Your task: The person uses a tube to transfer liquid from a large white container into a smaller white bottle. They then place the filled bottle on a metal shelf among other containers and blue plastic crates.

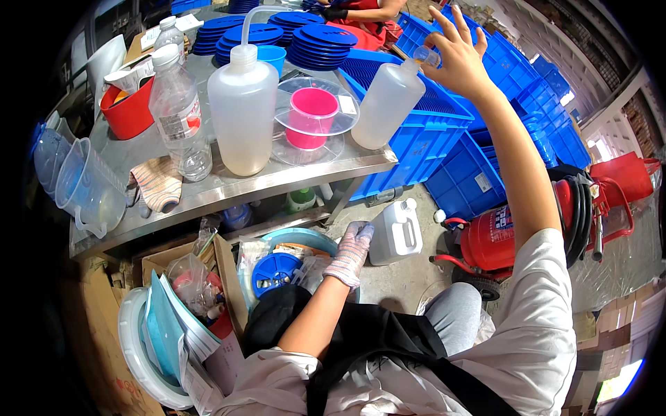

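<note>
My bare right hand (458, 61) is raised at the table's far right corner. Thumb and forefinger pinch a small clear cup (426, 55), tipped on its side at the mouth of a translucent white plastic bottle (388, 104); the other fingers are spread. Something amber shows by the cup's lip. That bottle stands open on the corner, without a cap. Low in front of me, my left hand (352, 251) wears a striped knit glove, its fingers curled together; what they hold, if anything, is hidden. Just beside it, a white jerrycan (395, 236) stands on the floor.
The metal table (229, 184) holds a wash bottle (243, 111), a pink cup (312, 114) on a clear reel, a clear bottle (182, 125), a glove (158, 184), a measuring jug (90, 187) and stacked blue discs (322, 43). Blue crates (416, 145), a red extinguisher (492, 236) and another person (368, 14) are beyond.
</note>
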A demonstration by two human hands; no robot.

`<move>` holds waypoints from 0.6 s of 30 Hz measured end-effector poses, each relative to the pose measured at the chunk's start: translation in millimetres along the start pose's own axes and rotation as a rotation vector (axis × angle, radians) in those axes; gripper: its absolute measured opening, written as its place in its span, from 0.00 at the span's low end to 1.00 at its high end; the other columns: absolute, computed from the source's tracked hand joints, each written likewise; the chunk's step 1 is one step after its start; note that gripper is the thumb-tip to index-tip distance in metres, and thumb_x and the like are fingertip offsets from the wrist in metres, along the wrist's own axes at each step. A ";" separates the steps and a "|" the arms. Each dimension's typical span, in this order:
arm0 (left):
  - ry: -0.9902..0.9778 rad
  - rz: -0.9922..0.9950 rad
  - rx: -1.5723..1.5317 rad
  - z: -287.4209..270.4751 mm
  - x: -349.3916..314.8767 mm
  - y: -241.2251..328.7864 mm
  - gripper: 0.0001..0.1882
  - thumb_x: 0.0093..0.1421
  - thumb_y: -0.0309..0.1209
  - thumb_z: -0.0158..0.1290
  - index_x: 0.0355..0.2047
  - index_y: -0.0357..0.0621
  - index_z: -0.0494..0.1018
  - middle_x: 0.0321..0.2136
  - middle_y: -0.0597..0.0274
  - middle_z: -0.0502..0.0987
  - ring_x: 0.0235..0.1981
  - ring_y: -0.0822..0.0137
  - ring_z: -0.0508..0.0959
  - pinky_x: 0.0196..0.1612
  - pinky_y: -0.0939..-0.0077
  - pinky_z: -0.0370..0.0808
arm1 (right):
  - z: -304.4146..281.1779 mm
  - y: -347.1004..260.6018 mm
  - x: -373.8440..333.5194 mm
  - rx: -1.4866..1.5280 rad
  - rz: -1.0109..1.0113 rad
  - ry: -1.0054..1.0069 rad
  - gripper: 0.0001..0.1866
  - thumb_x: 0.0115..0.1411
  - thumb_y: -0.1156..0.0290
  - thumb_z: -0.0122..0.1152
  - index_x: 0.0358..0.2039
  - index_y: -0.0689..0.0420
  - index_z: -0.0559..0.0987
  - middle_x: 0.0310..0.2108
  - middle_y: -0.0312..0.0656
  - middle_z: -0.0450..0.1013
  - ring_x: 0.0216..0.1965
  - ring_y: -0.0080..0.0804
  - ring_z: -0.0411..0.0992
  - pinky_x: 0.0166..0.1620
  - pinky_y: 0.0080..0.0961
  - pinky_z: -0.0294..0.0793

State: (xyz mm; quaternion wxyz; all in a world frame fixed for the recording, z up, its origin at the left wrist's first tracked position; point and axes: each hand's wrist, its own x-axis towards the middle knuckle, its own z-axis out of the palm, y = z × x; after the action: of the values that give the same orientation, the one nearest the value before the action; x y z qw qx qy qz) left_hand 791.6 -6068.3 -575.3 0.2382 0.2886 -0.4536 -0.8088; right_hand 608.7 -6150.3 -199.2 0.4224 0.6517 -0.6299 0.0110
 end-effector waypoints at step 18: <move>0.062 0.059 0.043 0.6 6.0 -12.8 0.19 0.63 0.45 0.50 0.46 0.46 0.72 0.38 0.51 0.78 0.40 0.58 0.76 0.46 0.68 0.71 | -24.7 -11.3 19.0 -0.377 -0.553 0.016 0.21 0.49 0.63 0.61 0.46 0.48 0.80 0.65 0.27 0.59 0.71 0.30 0.43 0.67 0.61 0.30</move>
State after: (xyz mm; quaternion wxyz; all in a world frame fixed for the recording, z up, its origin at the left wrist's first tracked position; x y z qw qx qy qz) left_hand 785.3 -6065.8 -587.7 0.2697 0.3050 -0.4717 -0.7822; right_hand 634.9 -6153.5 -179.0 0.5274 0.7084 -0.4166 -0.2154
